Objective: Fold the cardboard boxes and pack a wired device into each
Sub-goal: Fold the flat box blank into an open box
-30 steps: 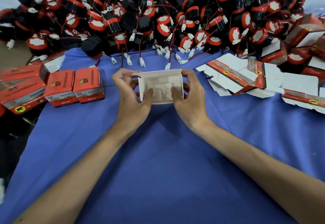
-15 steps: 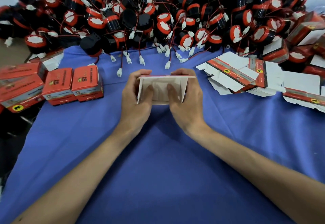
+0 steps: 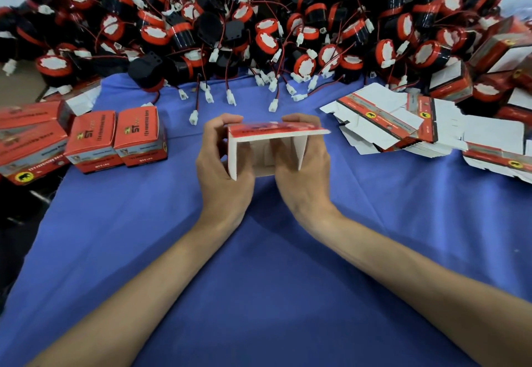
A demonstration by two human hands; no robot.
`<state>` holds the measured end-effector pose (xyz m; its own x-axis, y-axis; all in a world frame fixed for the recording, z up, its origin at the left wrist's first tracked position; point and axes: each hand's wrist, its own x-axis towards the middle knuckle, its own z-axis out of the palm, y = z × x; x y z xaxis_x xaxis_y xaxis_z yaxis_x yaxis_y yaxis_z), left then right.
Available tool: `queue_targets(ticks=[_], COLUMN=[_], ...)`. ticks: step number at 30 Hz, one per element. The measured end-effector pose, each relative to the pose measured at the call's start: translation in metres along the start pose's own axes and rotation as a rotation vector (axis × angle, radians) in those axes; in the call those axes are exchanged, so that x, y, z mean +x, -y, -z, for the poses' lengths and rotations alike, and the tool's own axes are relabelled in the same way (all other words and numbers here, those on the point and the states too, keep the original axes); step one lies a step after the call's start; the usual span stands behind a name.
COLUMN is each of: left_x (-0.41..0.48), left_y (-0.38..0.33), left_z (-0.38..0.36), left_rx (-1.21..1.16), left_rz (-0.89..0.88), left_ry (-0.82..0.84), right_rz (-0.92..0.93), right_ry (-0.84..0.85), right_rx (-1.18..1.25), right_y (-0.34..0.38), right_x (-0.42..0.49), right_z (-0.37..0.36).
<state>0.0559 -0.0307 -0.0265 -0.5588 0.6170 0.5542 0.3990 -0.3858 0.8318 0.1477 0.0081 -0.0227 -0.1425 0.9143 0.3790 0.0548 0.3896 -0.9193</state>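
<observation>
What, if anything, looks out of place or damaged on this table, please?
Nothing looks damaged. The flat cartons on the right lie fanned out unevenly, and plugs from the device pile trail onto the blue cloth.

Only the person's two arms show, and both are bare as far up as they can be seen, with skin uncovered down to the fingertips. The left forearm (image 3: 138, 294) is long and slim, smooth along its length, and narrows to a lean wrist. The right forearm (image 3: 403, 274) has the same build, with a faint ridge running toward the wrist. The left hand (image 3: 224, 176) has a broad back, low knuckle bumps and slender fingers. The right hand (image 3: 302, 176) matches it, with light tendon lines across its back. The fingernails are too blurred to make out.
</observation>
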Motion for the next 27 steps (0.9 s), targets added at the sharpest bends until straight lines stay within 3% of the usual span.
queue_targets(ticks=[5,9,13,20,27], left_x=[-0.002,0.005,0.015,0.021,0.029], left_y=[-0.003,0.001,0.015,0.023,0.029], left_z=[-0.005,-0.001,0.008,0.011,0.018], left_rx=[-0.119,-0.134,-0.028,0.048,-0.062], left_rz=[0.123,0.236,0.337,0.339,0.533], left_ry=[-0.110,-0.168,-0.083,-0.056,0.037], right_rz=[0.088,0.101,-0.034,-0.423,-0.382], right_ry=[0.006,0.166,0.256,0.259,0.277], right_rx=[-0.009,-0.042,-0.056,0.165,0.126], right_y=[0.004,0.004,-0.001,-0.007,-0.014], right_x=[-0.009,-0.006,-0.002,0.021,0.027], right_z=[-0.003,-0.002,0.000,0.006,0.008])
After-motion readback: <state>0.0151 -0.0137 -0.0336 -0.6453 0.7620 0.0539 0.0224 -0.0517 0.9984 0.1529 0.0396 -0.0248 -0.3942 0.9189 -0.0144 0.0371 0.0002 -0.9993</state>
